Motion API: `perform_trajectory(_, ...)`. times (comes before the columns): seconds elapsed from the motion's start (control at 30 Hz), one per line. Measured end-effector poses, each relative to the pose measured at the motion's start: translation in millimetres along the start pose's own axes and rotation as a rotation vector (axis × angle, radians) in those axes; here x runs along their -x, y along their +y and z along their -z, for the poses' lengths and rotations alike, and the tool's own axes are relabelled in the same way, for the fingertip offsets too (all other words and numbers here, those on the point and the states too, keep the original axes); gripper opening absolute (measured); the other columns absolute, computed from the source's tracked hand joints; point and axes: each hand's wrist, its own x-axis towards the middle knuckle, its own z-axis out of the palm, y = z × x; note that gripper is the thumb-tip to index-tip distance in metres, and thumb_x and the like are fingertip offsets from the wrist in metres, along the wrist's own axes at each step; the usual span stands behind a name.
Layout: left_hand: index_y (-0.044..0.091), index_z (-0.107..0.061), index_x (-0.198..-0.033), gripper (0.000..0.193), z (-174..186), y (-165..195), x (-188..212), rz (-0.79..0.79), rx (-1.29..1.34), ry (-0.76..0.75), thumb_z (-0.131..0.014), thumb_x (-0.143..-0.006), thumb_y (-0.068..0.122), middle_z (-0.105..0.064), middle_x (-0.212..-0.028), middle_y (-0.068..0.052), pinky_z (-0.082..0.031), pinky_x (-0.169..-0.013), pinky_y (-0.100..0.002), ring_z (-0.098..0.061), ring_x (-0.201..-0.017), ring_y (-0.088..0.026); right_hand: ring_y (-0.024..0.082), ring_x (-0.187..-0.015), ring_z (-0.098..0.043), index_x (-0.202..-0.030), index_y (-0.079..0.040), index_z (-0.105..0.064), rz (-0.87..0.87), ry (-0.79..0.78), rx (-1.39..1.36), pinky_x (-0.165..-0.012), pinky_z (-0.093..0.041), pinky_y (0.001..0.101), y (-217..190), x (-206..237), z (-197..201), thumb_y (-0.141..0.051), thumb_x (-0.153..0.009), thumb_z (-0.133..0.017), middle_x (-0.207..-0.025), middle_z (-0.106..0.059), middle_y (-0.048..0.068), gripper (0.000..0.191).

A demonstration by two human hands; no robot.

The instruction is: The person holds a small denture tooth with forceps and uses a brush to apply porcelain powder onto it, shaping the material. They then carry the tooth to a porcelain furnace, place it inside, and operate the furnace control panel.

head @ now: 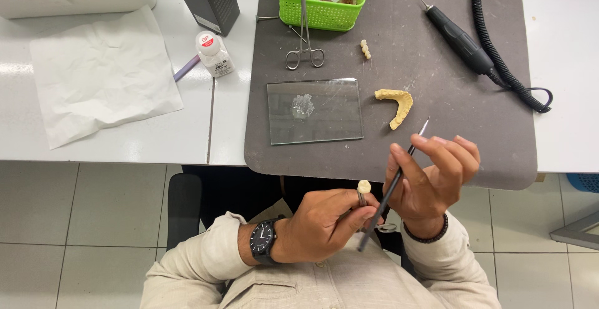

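Held closest to the lens, above the lap and short of the table edge: left hand (324,222), watch (262,241) on the wrist, closed around a small metal holder (361,198) carrying a cream tooth-shaped piece (364,187) at its top. Right hand (437,181), bead bracelet (427,234) at the wrist, pinching a thin dark instrument (393,187) between thumb and forefinger, remaining fingers fanned loose, metal tip pointing up and away over the grey mat (437,153).

Step in hand, as judged: fine hand-work on the tooth-shaped piece, with the instrument shaft crossing just beside the piece and the working tip clear of it.

Next move, as judged: calls for reversing or lowering the instrument so an end meets the piece, with both hands braced together and the holder kept steady.

On the mat, well apart from both hands: glass slab (315,111) with a pale smear (303,106); yellowish dental arch cast (397,103) just beside it; short row of teeth (365,49); forceps (304,47) leaning out of a green basket (321,13); black handpiece (458,38) with coiled cable (499,53). Left of the mat, on the white table (125,147): small white bottle (214,53) and crumpled paper sheet (100,75).
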Motion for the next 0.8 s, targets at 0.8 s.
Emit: perform_trajectory(0.8,-0.006,-0.074,-0.106,0.019,209,22,-198,0.357,0.374,0.112,-0.068,-0.100,0.011,-0.079,-0.091,-0.011,-0.067,-0.068,-0.024,-0.080,-0.083,-0.016,0.024,-0.070,-0.061,-0.117,-0.007,-0.051,-0.315,0.188,-0.609,-0.070,-0.055,0.0379,38,-219,-166,-0.027,-0.117,-0.056,-0.080,-0.067,0.014,0.021)
